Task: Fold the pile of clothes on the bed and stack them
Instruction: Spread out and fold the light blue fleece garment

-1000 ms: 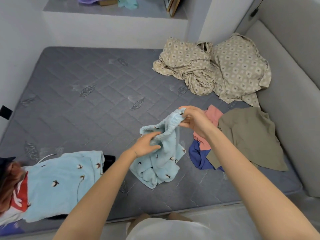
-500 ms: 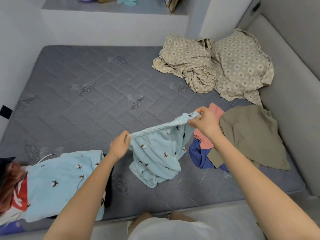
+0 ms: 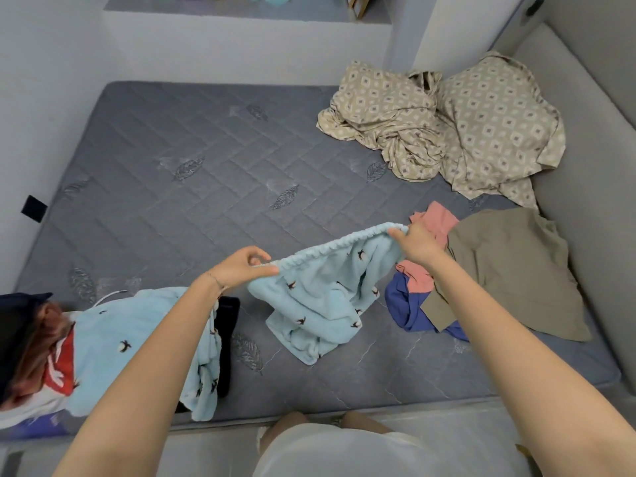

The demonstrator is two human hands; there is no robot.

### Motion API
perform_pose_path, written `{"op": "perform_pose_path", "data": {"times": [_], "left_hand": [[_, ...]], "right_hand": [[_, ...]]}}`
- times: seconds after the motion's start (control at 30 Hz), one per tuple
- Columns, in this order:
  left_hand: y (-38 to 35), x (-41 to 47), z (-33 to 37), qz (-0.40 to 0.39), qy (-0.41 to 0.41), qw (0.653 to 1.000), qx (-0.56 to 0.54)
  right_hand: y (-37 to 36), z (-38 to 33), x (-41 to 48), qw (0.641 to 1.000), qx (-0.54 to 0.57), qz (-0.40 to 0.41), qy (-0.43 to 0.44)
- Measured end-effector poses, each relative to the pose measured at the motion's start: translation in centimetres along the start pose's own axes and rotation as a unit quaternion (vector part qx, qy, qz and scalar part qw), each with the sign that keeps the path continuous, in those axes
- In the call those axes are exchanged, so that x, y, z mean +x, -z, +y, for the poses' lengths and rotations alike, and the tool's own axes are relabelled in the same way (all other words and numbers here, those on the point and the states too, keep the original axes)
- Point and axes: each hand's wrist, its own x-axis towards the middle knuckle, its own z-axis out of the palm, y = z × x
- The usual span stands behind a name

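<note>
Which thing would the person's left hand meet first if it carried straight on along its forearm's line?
Beyond the light-blue garment it grips, the left hand would likely cross bare mattress and reach the crumpled beige sheet; depth is unclear.

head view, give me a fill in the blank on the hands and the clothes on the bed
The left hand and the right hand pinch the light blue garment by its elastic ____.
The matching printed top lies partly beneath the ____ forearm.
The olive garment lies beside the ____ hand.
Missing words: waistband; left; right.
</note>
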Motion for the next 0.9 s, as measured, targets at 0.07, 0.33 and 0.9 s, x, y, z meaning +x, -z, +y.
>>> {"op": "perform_pose_path", "data": {"times": [0.07,0.33,0.9], "left_hand": [[0.3,-0.4,0.1,-0.080,0.050,0.989,0.117],[4.7,-2.4,3.1,0.000,0.015,0.996,0.091],[17.1,-11.3,17.7,0.465,-0.300,0.830,0.071]], "right_hand": [[-0.3,-0.2,-0.2,0.999,-0.035,-0.033,-0.007],[0.7,-3.0,-2.8,0.991,-0.012,-0.124,0.055],[8.1,-16.4,-9.7,0.873,0.396,0.021,0.284]]}}
